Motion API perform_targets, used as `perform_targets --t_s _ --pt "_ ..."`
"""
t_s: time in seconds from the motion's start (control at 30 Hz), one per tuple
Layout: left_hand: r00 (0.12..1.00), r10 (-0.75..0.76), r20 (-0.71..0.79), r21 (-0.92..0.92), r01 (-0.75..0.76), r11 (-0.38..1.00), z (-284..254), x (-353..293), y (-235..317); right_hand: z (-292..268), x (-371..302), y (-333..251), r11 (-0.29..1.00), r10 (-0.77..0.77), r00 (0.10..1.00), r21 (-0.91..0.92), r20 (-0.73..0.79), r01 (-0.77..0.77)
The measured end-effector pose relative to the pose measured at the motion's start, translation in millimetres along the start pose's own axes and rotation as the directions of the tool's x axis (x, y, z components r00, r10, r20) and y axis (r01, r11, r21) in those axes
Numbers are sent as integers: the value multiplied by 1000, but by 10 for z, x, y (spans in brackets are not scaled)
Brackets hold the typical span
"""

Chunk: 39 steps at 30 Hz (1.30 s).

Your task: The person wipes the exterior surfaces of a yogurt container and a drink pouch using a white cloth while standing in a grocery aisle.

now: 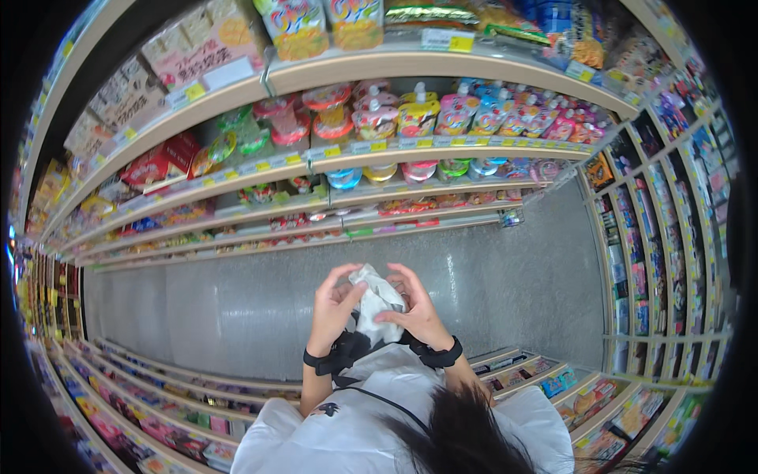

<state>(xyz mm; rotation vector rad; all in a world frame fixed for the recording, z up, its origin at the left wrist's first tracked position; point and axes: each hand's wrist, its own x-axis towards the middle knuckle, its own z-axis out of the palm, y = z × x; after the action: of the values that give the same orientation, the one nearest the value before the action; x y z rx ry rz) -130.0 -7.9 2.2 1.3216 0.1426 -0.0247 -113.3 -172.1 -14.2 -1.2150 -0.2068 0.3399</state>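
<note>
A crumpled white cloth point(371, 312), or possibly a tissue, is bunched between my two hands in front of my body. My left hand point(332, 306) holds its left side, with the thumb pressed on it and the fingers curled behind. On the other side, my right hand point(420, 310) has its thumb across the lower folds and its fingers bent around the right edge. Greyish patches show among the folds. Each wrist wears a black band. Some dark material sits just below the cloth, too hidden to make out.
Ahead, a long shelf unit point(355, 162) carries pouches, cups and boxes of snacks. To the right stands another rack point(655, 237) of small packages. Lower shelves point(142, 395) with packets run behind on both sides of me. Grey floor point(221, 304) lies between them.
</note>
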Motion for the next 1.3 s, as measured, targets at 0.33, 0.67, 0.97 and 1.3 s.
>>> perform_targets --t_s 0.33,0.67,0.97,1.3 --pt "975 52 -215 114 -27 993 66 -310 -70 -181 -119 94 981 65 997 -187 29 -59" --pt "968 119 -220 139 -90 986 -337 -552 -110 -38 -16 285 947 248 968 -199 -44 -252" --pt "958 -12 -286 92 40 995 -1374 -646 78 835 360 503 944 310 940 166 -142 -286" --pt "999 -33 -24 369 39 929 -2684 -645 459 2177 816 736 958 267 940 -163 211 -235"
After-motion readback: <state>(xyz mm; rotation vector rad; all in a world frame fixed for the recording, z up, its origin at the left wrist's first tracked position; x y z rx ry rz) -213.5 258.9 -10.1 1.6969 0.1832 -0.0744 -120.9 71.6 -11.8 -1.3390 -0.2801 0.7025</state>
